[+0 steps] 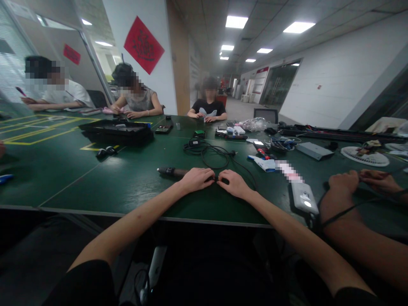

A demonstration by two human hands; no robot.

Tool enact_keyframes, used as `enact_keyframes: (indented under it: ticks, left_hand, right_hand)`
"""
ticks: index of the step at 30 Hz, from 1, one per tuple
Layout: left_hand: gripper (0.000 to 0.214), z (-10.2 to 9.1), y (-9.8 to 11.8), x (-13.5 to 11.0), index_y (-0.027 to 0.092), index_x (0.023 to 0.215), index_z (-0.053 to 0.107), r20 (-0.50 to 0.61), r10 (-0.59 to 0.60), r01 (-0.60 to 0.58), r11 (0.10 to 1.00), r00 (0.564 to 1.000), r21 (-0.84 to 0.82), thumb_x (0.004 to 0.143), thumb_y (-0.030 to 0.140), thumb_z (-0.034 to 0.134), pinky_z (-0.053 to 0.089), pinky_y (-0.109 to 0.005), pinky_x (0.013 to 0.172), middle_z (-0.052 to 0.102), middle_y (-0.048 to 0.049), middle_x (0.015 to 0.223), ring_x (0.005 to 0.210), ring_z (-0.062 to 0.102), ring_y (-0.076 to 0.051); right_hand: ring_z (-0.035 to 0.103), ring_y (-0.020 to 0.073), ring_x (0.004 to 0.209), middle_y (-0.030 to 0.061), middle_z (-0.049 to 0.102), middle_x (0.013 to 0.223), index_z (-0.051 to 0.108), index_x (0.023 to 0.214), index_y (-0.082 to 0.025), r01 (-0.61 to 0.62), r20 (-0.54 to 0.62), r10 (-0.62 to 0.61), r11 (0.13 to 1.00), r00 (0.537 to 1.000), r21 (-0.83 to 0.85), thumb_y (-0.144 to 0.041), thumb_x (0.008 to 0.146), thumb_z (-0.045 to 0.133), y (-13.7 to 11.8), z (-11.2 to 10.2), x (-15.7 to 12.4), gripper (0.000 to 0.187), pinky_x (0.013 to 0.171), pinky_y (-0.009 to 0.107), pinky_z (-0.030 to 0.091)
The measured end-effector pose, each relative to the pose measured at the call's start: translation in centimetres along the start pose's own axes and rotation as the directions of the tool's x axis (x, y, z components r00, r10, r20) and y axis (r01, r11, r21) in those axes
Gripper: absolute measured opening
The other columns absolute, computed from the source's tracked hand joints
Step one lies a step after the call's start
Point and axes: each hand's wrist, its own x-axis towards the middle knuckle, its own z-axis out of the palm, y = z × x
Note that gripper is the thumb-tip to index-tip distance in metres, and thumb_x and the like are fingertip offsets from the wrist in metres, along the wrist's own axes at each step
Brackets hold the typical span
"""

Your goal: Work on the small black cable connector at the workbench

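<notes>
Dark green table top [95, 178] is filling the near half of a long white-walled hall under ceiling light panels, and three other people are sitting along its far edge. At the far left a shallow black plastic tray [116, 129] is lying flat, with two small black oval parts [106, 151] just in front of it.

Nearer the middle, a dark cylindrical hand tool [170, 171] is lying on its side on the table, its tip pointing left. The left hand [197, 178] is curling over its rear end, fingers closed around the barrel. Meeting it fingertip to fingertip, the right hand [234, 183] is pinching a thin black rubbery cord [215, 156] where it is leaving the tool, though the joint itself is hiding under the fingers. The cord is looping loosely on the table behind both hands.

The tool is looking rigid and fairly light, so the barrel is probably offering the firmest hold. The cord is looking limp and likely to drag or snag, so it is better gripped close to the tool than by its loop.

Further right, a flat white and grey device [304, 197] is lying near the table edge. Beside it, a co-worker's hands [346, 182] are working another black cable, with a white round slotted grille [365, 156] beyond them.
</notes>
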Motion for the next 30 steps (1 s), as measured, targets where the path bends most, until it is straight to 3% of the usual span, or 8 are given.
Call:
enact_keyframes:
  ticks: [4, 10, 16, 20, 24, 30]
  left_hand:
    - [0.018, 0.02, 0.02, -0.05, 0.025, 0.116, 0.061, -0.005, 0.041, -0.041, 0.999, 0.999, 0.007, 0.105, 0.037, 0.053, 0.050, -0.029, 0.083, 0.070, -0.0028, 0.110, 0.099, 0.069, -0.018]
    - [0.021, -0.18, 0.31, 0.10, 0.024, 0.111, 0.061, -0.001, -0.011, 0.011, 1.000, 1.000, 0.028, 0.104, 0.042, 0.056, 0.050, -0.031, 0.078, 0.069, -0.0030, 0.106, 0.094, 0.068, -0.019]
    - [0.015, -0.41, 0.38, 0.05, 0.024, 0.113, 0.061, 0.000, 0.007, -0.007, 1.000, 1.000, 0.000, 0.102, 0.033, 0.055, 0.051, -0.031, 0.083, 0.069, -0.0031, 0.109, 0.098, 0.068, -0.019]
    - [0.018, -0.30, 0.34, 0.12, 0.024, 0.112, 0.060, 0.005, -0.020, 0.020, 1.000, 1.000, 0.001, 0.103, 0.039, 0.056, 0.051, -0.031, 0.082, 0.069, -0.0033, 0.108, 0.098, 0.067, -0.020]
    - [0.020, -0.21, 0.30, 0.09, 0.025, 0.119, 0.059, 0.011, 0.034, -0.034, 0.999, 0.999, 0.005, 0.101, 0.033, 0.056, 0.051, -0.032, 0.088, 0.069, -0.0042, 0.113, 0.104, 0.067, -0.020]
    - [0.017, -0.30, 0.32, 0.18, 0.024, 0.113, 0.059, 0.011, -0.004, 0.004, 1.000, 1.000, 0.000, 0.103, 0.037, 0.056, 0.051, -0.032, 0.084, 0.069, -0.0038, 0.109, 0.100, 0.067, -0.021]
  right_hand:
    - [0.062, 0.0218, 0.099, 0.0064, 0.069, 0.107, 0.069, 0.095, -0.021, -0.006, 0.000, 0.006, 1.000, 1.000, 0.006, -0.027, 0.098, 0.069, -0.17, -0.09, 0.02, 0.007, 0.090, 0.036, 0.049]
    - [0.062, 0.0220, 0.099, 0.0066, 0.069, 0.107, 0.069, 0.094, -0.022, -0.005, -0.001, 0.005, 1.000, 1.000, 0.009, -0.028, 0.098, 0.069, -0.24, -0.13, 0.03, 0.007, 0.091, 0.036, 0.050]
    - [0.062, 0.0222, 0.099, 0.0067, 0.069, 0.107, 0.069, 0.094, -0.022, -0.003, -0.005, 0.003, 1.000, 1.000, 0.007, -0.028, 0.097, 0.069, -0.17, -0.09, 0.05, 0.007, 0.092, 0.037, 0.050]
    - [0.062, 0.0220, 0.100, 0.0066, 0.069, 0.107, 0.069, 0.094, -0.022, -0.001, -0.004, 0.001, 1.000, 1.000, 0.007, -0.028, 0.097, 0.069, -0.05, 0.01, 0.03, 0.007, 0.092, 0.036, 0.050]
    - [0.062, 0.0217, 0.100, 0.0059, 0.069, 0.107, 0.069, 0.094, -0.022, -0.003, -0.004, 0.003, 1.000, 1.000, 0.000, -0.027, 0.098, 0.069, 0.03, 0.09, 0.01, 0.007, 0.093, 0.036, 0.049]
    - [0.062, 0.0221, 0.099, 0.0064, 0.069, 0.107, 0.069, 0.093, -0.022, -0.003, 0.002, 0.003, 1.000, 1.000, 0.005, -0.027, 0.097, 0.069, -0.02, 0.01, 0.04, 0.007, 0.091, 0.037, 0.049]
